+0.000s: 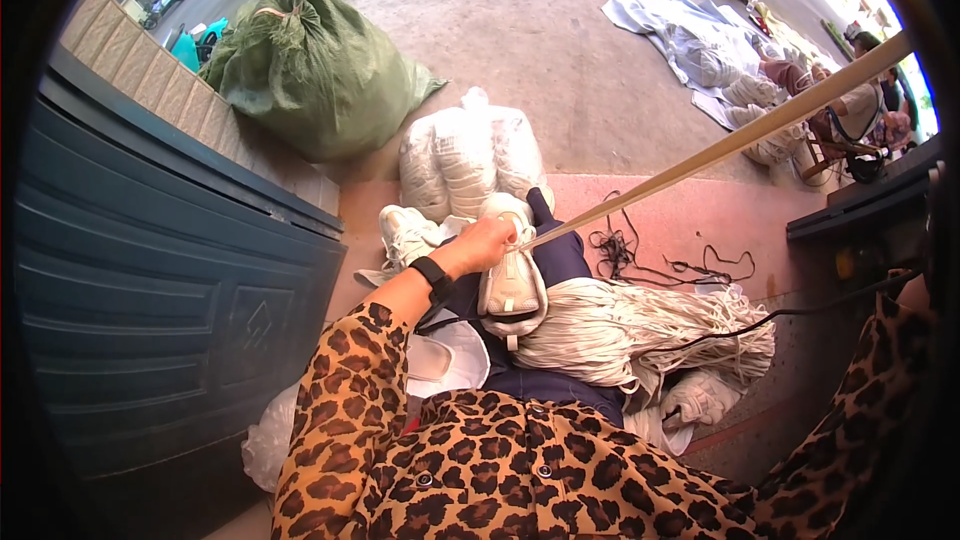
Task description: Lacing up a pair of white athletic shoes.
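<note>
My left hand, with a dark band on its wrist, is closed on the upper part of a beige sneaker resting above my lap, its toe toward me. From the sneaker, by my fingers, a pale flat shoelace runs taut to the upper right, out to the rim of the picture. My right arm reaches out to the right edge, where only a dim bit of my right hand shows; its fingers are hidden. A thin black cord stretches toward it. Across my lap lies a thick bundle of cream shoelaces.
Other pale sneakers lie left of my hand, one more right. Beyond are clear-wrapped white bundles and a green sack. Tangled black laces lie ahead. A dark door stands left. People sit far right.
</note>
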`<move>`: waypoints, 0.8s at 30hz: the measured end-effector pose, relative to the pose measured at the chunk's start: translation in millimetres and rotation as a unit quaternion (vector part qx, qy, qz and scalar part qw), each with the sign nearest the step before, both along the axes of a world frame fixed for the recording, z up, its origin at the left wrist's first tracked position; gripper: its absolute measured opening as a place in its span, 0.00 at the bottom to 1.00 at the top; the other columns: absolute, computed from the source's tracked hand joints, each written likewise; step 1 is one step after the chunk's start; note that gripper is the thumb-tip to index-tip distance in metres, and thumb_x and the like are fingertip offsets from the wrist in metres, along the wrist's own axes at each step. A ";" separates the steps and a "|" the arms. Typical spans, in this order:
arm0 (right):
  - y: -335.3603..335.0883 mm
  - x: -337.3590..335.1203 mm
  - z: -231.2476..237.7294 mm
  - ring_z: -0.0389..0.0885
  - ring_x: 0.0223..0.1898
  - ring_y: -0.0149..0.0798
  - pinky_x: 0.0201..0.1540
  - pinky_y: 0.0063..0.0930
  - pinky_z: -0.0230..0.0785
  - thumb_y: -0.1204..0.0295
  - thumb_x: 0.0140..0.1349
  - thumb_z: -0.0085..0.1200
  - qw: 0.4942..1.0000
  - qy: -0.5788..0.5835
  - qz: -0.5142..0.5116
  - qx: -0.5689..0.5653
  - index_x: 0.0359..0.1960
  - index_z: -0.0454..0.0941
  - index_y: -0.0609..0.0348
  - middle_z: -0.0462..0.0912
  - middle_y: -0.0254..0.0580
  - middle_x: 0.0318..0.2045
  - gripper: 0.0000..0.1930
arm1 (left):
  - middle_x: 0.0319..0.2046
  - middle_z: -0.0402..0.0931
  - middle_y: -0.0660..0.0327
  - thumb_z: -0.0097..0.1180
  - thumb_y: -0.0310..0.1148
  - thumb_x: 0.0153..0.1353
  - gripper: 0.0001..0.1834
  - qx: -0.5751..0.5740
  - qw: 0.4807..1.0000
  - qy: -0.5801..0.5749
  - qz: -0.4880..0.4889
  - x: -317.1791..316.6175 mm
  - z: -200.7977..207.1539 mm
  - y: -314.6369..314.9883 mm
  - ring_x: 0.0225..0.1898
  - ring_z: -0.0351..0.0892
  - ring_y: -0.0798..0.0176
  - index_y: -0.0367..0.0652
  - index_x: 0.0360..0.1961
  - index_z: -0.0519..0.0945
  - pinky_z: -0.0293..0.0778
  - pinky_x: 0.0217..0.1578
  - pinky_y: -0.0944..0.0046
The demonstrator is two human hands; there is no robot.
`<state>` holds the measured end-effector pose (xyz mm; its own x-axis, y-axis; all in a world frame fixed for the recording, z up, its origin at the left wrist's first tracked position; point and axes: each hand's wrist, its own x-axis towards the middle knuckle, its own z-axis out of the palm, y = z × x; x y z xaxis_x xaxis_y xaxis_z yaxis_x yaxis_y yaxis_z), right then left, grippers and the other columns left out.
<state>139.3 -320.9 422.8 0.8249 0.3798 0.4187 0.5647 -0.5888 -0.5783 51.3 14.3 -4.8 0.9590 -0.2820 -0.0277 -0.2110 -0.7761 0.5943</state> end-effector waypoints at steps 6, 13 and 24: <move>-9.0 2.3 -1.8 0.71 0.24 0.23 0.25 0.15 0.62 0.70 0.62 0.45 1.000 0.007 -0.015 -0.009 0.40 0.74 0.58 0.74 0.28 0.22 0.09 | 0.28 0.72 0.68 0.55 0.22 0.51 0.08 -0.442 0.844 0.264 0.148 -14.4 -3.3 29.0 0.30 0.70 0.75 0.40 0.34 0.74 0.67 0.29 0.76; -12.4 3.5 -2.6 0.71 0.23 0.23 0.25 0.15 0.62 0.71 0.62 0.45 1.000 0.022 -0.021 -0.003 0.40 0.74 0.58 0.74 0.28 0.22 0.09 | 0.27 0.73 0.67 0.56 0.25 0.51 0.09 -0.436 0.820 0.333 0.161 -2.7 7.4 31.5 0.26 0.70 0.75 0.40 0.35 0.74 0.67 0.27 0.76; -1.3 11.8 6.1 0.71 0.23 0.23 0.24 0.15 0.61 0.72 0.61 0.45 0.998 0.059 -0.011 -0.012 0.39 0.75 0.58 0.74 0.27 0.22 0.09 | 0.32 0.77 0.50 0.53 0.28 0.45 0.09 0.190 0.977 0.071 -0.073 35.5 22.1 -37.9 0.42 0.71 0.46 0.39 0.29 0.80 0.71 0.40 0.55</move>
<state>151.1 -322.2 428.9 0.8759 0.3694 0.3103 0.4807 -0.6146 -0.6255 86.8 -23.6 17.2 0.8883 -0.3586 -0.2871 -0.2717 -0.9141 0.3010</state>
